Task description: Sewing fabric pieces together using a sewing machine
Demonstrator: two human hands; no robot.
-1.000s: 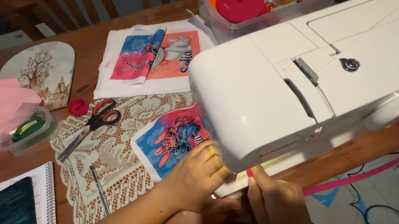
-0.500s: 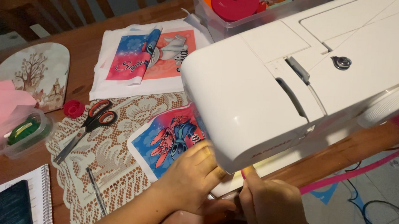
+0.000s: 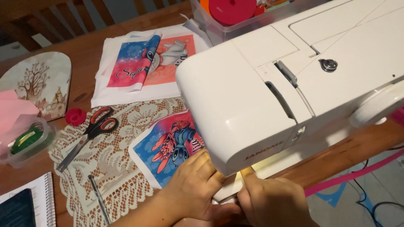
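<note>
Warm indoor light is washing my table, the sewing machine [image 3: 274,84] is glowing underneath, and the edges are blurring slightly.

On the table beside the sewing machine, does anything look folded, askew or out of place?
Yes. On the stack of printed fabric pieces behind the scissors, the top blue-and-pink piece has one edge curled over. Everything else lies flat.

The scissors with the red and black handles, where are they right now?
In the head view the scissors lie left of centre on the lace doily, beside the small red cap and left of the printed fabric patch.
</note>
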